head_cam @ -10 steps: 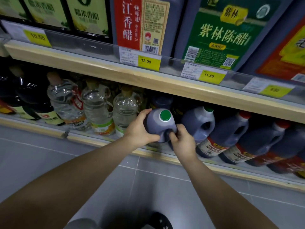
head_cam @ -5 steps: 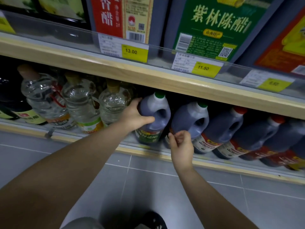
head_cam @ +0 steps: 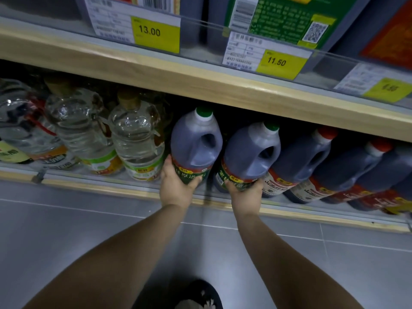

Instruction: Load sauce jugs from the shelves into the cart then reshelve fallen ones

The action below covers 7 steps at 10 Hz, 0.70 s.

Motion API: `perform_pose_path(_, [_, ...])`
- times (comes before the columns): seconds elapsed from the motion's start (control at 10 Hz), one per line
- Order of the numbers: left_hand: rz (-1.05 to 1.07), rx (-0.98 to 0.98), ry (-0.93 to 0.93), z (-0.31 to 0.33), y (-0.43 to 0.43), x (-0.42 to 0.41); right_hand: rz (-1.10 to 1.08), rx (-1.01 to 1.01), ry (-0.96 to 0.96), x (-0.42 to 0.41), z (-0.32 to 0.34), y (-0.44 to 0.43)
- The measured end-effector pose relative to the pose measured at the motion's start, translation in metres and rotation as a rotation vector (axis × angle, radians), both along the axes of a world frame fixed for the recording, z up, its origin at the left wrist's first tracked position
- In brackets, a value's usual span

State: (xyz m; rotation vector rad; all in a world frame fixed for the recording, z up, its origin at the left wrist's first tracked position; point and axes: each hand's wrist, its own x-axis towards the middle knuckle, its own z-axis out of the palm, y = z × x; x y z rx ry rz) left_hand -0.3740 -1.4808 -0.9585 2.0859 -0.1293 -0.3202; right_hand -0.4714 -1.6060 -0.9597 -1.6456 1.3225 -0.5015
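Two dark sauce jugs with green caps stand side by side on the bottom shelf point(head_cam: 100, 188). My left hand point(head_cam: 176, 186) grips the base of the left jug point(head_cam: 196, 143), fingers curled round its green label. My right hand point(head_cam: 245, 192) grips the base of the right jug point(head_cam: 252, 152) the same way. Both jugs stand upright with their handles facing me. No cart is in view.
Clear bottles with tan caps point(head_cam: 138, 139) stand left of the jugs. Red-capped dark jugs point(head_cam: 312, 157) lean in a row to the right. The upper shelf edge point(head_cam: 200, 83) with yellow price tags point(head_cam: 153, 34) overhangs. Grey tiled floor point(head_cam: 66, 230) lies below.
The left jug went from tilted out of the shelf to upright on it. Both hands slid down to the jug bases; my right hand took hold of the second jug. The camera moved closer.
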Motion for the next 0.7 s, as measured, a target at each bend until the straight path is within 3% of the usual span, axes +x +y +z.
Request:
perform_pose_path(0.5, [-0.029, 0.054, 0.022, 0.003, -0.008, 0.012, 0.000, 0.002, 0.084, 0.007, 0.001, -0.005])
perform_pose_path(0.7, [-0.136, 0.147, 0.138, 0.017, 0.000, 0.016, 0.105, 0.095, 0.152, 0.004, 0.026, -0.002])
